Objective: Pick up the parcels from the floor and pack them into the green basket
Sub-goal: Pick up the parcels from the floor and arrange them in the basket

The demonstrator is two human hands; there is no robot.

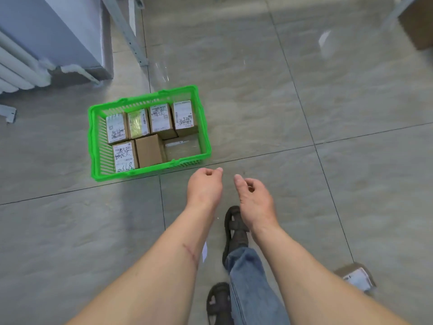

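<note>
Green basket (93, 127) holds cardboard parcels (161, 118); both hands (205, 186) (254, 200) hover nearby, fingers loosely curled, holding nothing.

My right arm hides part of the parcel on the floor (357, 277). The brown box (418, 22) in the far corner is cut off by the edge. The parcel labels in the green basket (150, 171) are too small to read.

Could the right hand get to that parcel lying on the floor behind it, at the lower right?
Probably yes. The right hand is empty, fingers loosely curled, and bare floor surrounds the parcel. But the parcel lies beside the forearm, behind the hand, so the arm would have to draw back and reach down.
</note>
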